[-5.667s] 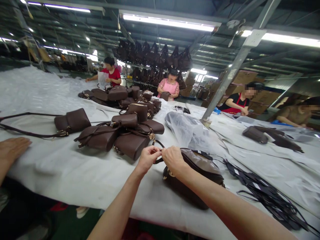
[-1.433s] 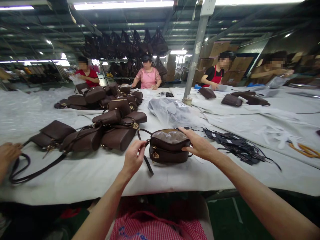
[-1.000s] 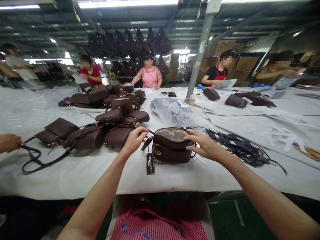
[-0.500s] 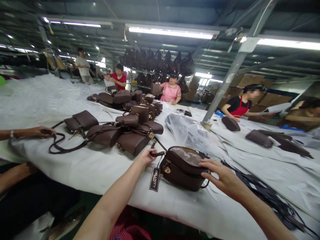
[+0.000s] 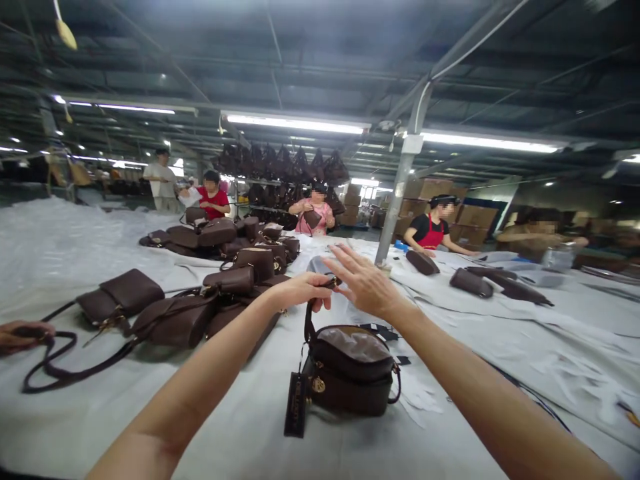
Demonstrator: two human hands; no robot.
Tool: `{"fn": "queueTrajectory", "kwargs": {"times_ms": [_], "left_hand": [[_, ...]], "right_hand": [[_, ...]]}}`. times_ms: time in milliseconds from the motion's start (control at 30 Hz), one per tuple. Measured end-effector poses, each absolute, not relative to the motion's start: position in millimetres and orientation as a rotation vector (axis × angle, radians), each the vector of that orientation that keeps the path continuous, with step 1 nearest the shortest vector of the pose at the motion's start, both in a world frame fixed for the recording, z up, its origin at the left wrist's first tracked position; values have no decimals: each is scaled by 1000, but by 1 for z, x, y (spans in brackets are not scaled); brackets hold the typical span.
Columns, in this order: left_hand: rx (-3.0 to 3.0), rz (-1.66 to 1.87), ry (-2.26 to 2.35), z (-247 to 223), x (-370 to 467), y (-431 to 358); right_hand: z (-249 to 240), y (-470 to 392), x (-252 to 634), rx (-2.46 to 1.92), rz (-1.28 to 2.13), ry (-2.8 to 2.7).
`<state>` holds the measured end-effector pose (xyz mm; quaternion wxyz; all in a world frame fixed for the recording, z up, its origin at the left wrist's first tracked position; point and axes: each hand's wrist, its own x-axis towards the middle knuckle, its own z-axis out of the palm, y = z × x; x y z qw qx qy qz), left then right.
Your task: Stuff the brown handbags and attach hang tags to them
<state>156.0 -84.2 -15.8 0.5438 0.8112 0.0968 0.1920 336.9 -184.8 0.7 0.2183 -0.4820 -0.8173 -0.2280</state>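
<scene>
A small dark brown handbag (image 5: pixel 353 393) stands upright on the white-covered table in front of me. Its top is open, and crumpled pale filling shows inside. From its left side hangs a black brand tag (image 5: pixel 295 407), beside a round gold charm (image 5: pixel 319 385). Above the bag, my left hand (image 5: pixel 305 291) is closed on the raised shoulder strap (image 5: pixel 309 325), near a metal fitting at the strap's end. My right hand (image 5: pixel 365 283) is beside that fitting with its fingers stretched out; whether its thumb touches the strap is unclear.
Several brown handbags (image 5: pixel 175 320) are heaped to the left and behind. A co-worker's hand (image 5: pixel 20 337) holds a strap at the left edge. Brown bag pieces (image 5: pixel 470 283) and paper scraps lie on the right, past a grey post (image 5: pixel 395 207). Other people work across the table.
My left hand has raised the strap above the bag. My right hand has left the bag's right side and come up beside my left. The view has tilted up and shifted right.
</scene>
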Motion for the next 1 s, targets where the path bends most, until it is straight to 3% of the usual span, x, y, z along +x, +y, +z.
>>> {"fn": "queueTrajectory", "kwargs": {"times_ms": [133,300,500,567,800,1000], "left_hand": [[1983,429,257,-11,158,-86],[1791,524,317,-17,144,-79],[1501,669,393,-33,136,-64],[1521,744,410,-38,142,-62],[1587,806,373,-40,155,-65],[1356,857,293,-72,152,-73]], "right_hand": [[24,-160,331,-1314,32,-2524],[36,-152,354,-1414,834,-2326],[34,-161,351,-1339,1358,-1729],[25,-157,338,-1415,1355,-1680],[18,-128,305,-1538,834,-1996],[41,-118,298,-1527,124,-2264]]}}
